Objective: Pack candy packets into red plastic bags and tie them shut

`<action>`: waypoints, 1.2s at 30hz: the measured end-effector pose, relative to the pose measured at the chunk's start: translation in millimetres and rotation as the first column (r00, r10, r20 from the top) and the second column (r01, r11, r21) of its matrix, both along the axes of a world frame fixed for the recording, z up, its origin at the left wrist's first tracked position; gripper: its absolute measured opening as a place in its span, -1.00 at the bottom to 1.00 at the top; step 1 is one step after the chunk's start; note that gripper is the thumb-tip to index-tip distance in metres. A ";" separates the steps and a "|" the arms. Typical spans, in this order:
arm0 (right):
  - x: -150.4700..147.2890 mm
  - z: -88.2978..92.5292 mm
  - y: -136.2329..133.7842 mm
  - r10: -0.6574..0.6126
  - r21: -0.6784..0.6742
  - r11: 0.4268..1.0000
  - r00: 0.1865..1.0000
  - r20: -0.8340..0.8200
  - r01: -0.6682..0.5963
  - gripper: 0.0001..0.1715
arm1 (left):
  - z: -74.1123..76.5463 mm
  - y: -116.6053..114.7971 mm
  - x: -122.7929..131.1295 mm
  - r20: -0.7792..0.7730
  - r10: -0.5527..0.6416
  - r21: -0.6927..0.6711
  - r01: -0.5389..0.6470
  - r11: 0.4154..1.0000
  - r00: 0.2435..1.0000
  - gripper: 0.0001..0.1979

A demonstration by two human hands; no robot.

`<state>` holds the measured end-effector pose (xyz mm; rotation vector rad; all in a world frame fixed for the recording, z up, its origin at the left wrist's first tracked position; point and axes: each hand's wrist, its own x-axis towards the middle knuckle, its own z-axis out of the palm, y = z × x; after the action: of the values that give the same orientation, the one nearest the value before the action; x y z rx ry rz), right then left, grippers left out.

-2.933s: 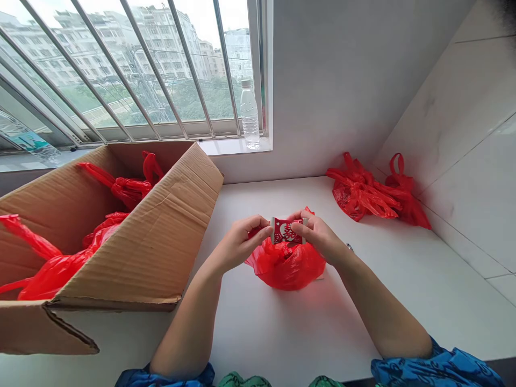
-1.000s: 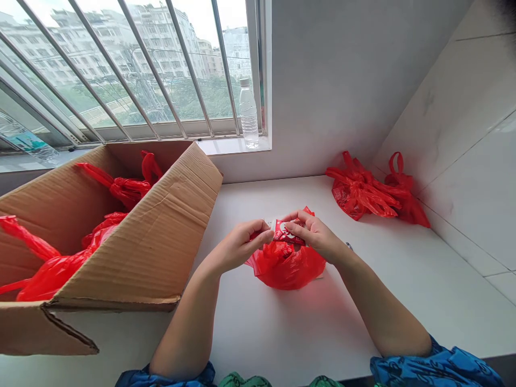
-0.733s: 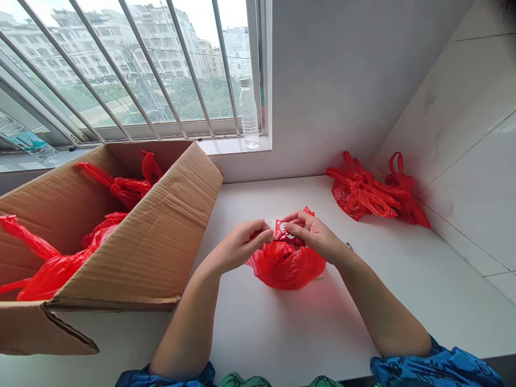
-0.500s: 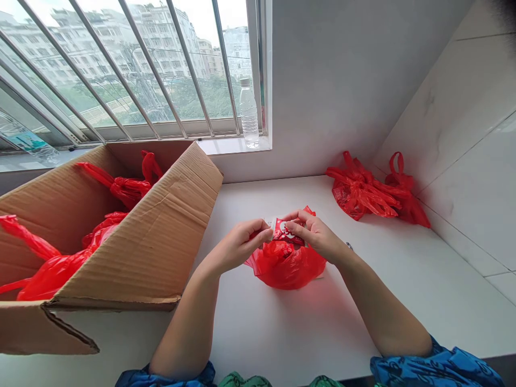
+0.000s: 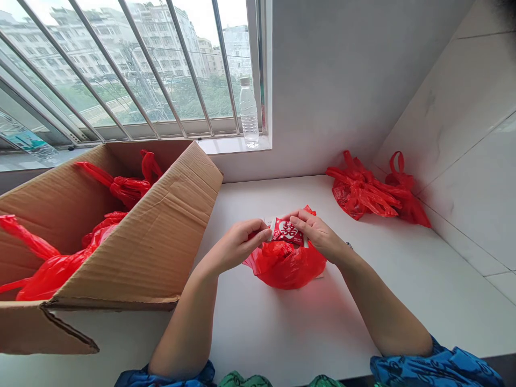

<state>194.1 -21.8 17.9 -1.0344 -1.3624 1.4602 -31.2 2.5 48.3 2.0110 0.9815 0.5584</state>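
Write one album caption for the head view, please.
Left hand and right hand hold a red double-happiness packet over a red plastic bag, beside an open cardboard box.

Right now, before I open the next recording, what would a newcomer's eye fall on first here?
Probably the red-and-white printed packet, held between the left hand and right hand over a crumpled red bag on the white surface. Then likely the big open cardboard box at left, with red plastic bags inside, and the bunched red bags near the far right corner.
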 end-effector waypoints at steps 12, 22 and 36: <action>3.6 0.1 -0.7 0.017 -0.009 1.000 1.000 -0.024 -0.017 -0.61 | 2.7 -1.6 -1.0 -0.031 -0.013 0.044 0.015 0.999 0.999 -0.65; 5.1 1.5 -2.4 0.035 0.026 0.999 0.999 -0.015 -0.035 -0.66 | 3.2 -0.5 -2.1 -0.007 -0.015 0.042 0.015 0.999 1.000 -0.67; 1.6 -4.8 -7.7 -0.053 0.108 0.993 0.992 0.110 0.041 -0.40 | -1.0 0.9 -8.0 -0.004 0.026 0.128 -0.025 0.991 1.000 -0.79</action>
<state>195.6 -29.5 13.0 -1.0873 -1.4692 1.2975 -39.2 3.4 47.3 2.1169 0.9980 0.6442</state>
